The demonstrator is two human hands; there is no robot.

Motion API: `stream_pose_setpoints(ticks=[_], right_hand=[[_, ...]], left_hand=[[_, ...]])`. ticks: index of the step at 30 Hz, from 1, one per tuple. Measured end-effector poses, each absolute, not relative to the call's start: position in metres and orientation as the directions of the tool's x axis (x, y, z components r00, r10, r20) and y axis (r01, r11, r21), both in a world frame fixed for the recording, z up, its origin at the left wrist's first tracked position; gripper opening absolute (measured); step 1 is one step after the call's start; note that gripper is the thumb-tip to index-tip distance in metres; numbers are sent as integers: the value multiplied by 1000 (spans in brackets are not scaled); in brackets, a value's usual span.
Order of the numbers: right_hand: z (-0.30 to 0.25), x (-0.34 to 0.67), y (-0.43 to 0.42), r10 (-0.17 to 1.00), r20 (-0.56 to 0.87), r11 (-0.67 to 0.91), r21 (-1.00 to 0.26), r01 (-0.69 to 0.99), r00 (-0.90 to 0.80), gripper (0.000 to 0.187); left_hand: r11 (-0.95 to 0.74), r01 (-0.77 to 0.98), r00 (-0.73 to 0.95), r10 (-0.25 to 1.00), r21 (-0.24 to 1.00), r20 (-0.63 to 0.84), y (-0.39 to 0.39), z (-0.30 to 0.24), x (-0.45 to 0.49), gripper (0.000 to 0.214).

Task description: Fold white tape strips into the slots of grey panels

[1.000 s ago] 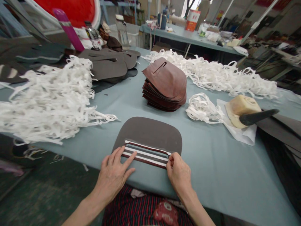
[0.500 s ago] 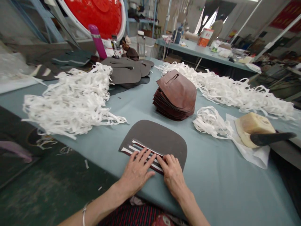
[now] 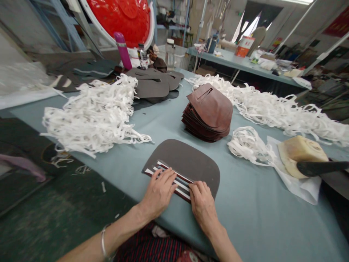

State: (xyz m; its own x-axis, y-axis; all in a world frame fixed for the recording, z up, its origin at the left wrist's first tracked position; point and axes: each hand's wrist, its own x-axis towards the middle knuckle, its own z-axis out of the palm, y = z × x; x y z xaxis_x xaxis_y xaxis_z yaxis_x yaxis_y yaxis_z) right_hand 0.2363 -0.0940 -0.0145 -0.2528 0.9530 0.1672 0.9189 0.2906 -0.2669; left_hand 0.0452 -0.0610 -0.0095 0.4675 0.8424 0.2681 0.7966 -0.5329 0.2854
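The blue-green table (image 3: 259, 225) spreads out under both my hands, and the large red disc (image 3: 122, 18) with its white rim stands far ahead, to the left of them. A long heap of white strips (image 3: 275, 105) stretches across the far side, ahead and to the right of my right hand, while another white pile (image 3: 92, 116) sits ahead and to the left of my left hand. Beyond that pile are dark grey pieces (image 3: 152, 87), stacked and overlapping. The maroon stack (image 3: 214, 109), slotted on top, is straight ahead of my right hand. Nearer, the dark grey panel (image 3: 188, 156) lies flat beneath my fingertips and reaches out ahead of them. My left hand (image 3: 160, 189) and right hand (image 3: 202, 200) are near each other at its near edge, fingers bent down onto it; from this angle I can't tell whether either thumb pinches or merely presses. Off to my right hand's right are a loose white bundle (image 3: 249, 143) and, farther along, a cream block (image 3: 302, 153) with a black handle (image 3: 321, 167) beside it. Narrow white bands (image 3: 182, 185) with maroon edging run under my fingers and between my hands. A silvery bracelet (image 3: 103, 242) circles my left forearm, behind the hand.
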Motion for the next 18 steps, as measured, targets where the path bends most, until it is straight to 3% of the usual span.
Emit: stream_pose_setpoints(ticks=[4,9,18], right_hand=[[-14,236,-87,970,108,239,-253,938,-218,12],[-9,231,-79,977,30,215,-150,965,-213,12],[-20,224,-76,971,167,204,-224,953,-168,6]], left_hand=[[-442,826,356,890,349,284,-53,-12,6,29],[-444,769,372,896,460,243,-46,-25,-18,29],[-474,678,387,880,561,276,-26,-18,-12,30]])
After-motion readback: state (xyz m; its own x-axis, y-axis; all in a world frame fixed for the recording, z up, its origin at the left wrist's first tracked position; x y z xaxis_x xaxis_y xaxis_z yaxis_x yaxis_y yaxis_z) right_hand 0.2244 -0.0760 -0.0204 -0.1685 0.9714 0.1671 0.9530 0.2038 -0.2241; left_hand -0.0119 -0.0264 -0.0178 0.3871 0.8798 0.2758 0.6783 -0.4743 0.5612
